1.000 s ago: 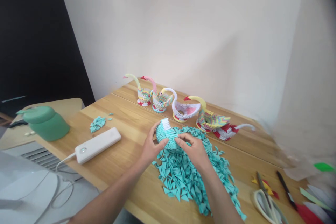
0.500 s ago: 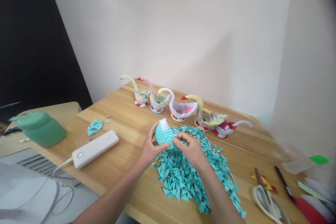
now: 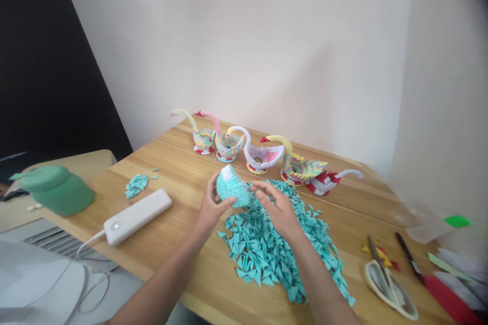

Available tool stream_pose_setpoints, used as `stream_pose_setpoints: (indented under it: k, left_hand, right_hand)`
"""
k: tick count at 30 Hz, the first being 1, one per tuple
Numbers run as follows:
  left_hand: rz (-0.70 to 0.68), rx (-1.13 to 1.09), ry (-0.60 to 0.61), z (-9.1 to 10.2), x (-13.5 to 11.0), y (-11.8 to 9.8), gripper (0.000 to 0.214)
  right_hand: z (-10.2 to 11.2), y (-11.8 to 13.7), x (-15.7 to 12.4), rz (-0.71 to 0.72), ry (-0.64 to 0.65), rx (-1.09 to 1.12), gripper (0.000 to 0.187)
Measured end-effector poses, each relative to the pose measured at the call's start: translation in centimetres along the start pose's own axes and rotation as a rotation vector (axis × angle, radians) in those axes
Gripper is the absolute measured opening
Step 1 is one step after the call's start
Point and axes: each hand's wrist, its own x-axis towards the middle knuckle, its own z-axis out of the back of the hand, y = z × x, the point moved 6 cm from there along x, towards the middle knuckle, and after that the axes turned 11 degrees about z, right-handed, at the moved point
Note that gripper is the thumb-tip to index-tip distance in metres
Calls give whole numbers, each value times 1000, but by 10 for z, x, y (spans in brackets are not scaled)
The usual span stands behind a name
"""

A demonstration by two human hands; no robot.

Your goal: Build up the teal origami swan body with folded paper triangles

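Note:
My left hand is closed around a small turquoise folded-paper model, built of tightly packed pieces with a white patch at its top. It is held tilted above the table. At the model's right edge is my right hand, thumb and fingertips drawn close together; blur hides what, if anything, they pinch. Below both hands spreads a large heap of turquoise folded-paper triangles. A smaller pile of turquoise triangles lies to the left.
Several finished paper swans line the table's back. A white power bank with a cable lies left, beside a green bottle at the edge. Scissors, a black-handled tool and paper scraps lie right.
The model has turned in my left hand and moved slightly left. My right fingertips, earlier pressed on its front side, have shifted to its right edge.

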Motion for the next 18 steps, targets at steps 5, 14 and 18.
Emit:
stream_pose_setpoints:
  k: [5, 14, 18]
  left_hand:
    - [-17, -177, -97, 17, 6, -7, 76]
    - [-3, -233, -175, 20, 3, -9, 76]
    - [-32, -240, -164, 19, 2, -11, 75]
  right_hand:
    - [13, -11, 0, 45, 4, -212, 24]
    - [-43, -47, 9, 158, 458, -754, 17]
    - [-67, -49, 17, 168, 577, -848, 16]
